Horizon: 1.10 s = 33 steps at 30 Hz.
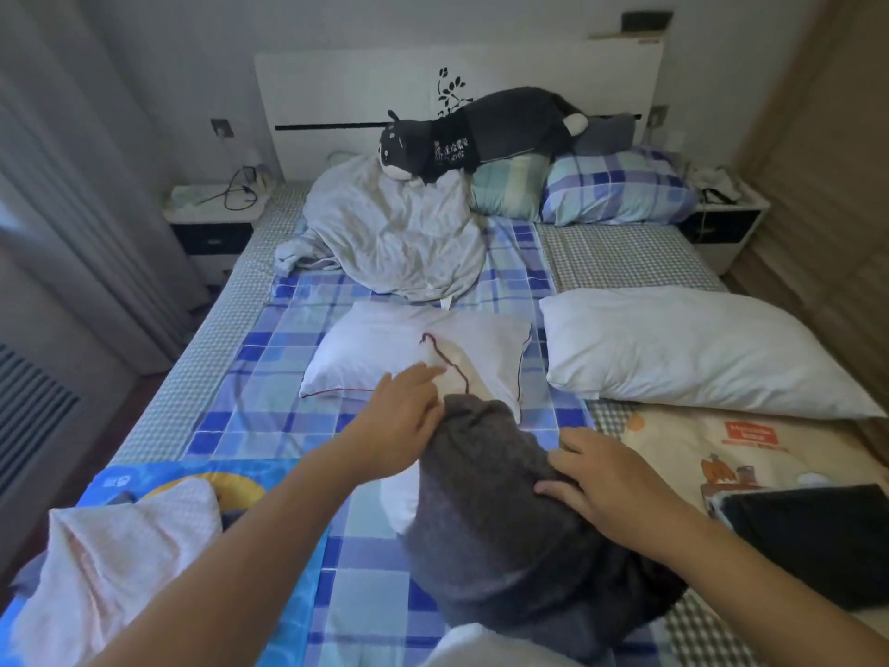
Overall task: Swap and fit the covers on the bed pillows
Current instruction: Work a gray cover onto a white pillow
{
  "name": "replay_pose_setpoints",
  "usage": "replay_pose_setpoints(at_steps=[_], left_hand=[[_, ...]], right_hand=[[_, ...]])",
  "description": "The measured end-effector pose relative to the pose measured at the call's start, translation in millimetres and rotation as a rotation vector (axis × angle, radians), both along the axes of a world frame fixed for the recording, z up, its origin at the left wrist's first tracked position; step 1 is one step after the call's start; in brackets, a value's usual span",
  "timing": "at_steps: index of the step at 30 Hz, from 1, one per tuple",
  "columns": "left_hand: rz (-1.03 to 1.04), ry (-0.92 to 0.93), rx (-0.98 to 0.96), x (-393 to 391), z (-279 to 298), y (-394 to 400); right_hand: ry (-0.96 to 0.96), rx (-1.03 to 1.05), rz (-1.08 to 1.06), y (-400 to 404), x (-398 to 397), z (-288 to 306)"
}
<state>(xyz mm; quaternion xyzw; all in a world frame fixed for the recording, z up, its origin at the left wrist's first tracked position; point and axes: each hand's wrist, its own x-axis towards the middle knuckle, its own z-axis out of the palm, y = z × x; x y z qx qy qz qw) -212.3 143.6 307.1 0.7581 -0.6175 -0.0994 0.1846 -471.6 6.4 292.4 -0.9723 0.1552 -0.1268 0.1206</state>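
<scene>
The soft dark grey pillow cover [490,498] lies bunched on the blue checked bed sheet [269,377]. The right hand [611,488] presses it, fingers straight. The left hand [404,416] touches its end, fingers loose. It may bunch and snag.

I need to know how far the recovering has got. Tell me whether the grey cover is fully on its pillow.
Not fully. White pillow shows beside the grey cover on the left; both hands touch the cover.
</scene>
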Motion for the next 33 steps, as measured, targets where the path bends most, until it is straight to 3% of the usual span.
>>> replay_pose_setpoints(at_steps=[2,4,6,12,15,22,26,29,33], left_hand=[[-0.04,0.088,0.017,-5,-4,5],[0.04,0.291,-0.031,-10,3,9],[0.073,0.504,-0.084,-17,8,11],[0.313,0.746,-0.152,-32,-2,12],[0.405,0.704,-0.153,-18,-9,8],[0.474,0.629,-0.102,-6,-10,11],[0.389,0.695,-0.094,-17,-9,12],[0.355,0.776,-0.087,-29,0,11],[0.174,0.552,-0.009,-50,-11,15]], right_hand=[[0.05,0.33,-0.087,-9,-13,8],[-0.104,0.659,-0.158,-14,-9,22],[-0.177,0.652,-0.125,-17,8,32],[-0.032,0.583,0.004,-13,54,22],[0.003,0.587,-0.072,-6,54,29],[0.379,0.591,-0.092,12,4,47],[0.294,0.463,0.031,20,4,45],[0.226,0.616,0.027,19,9,48],[0.019,0.834,-0.135,19,32,46]])
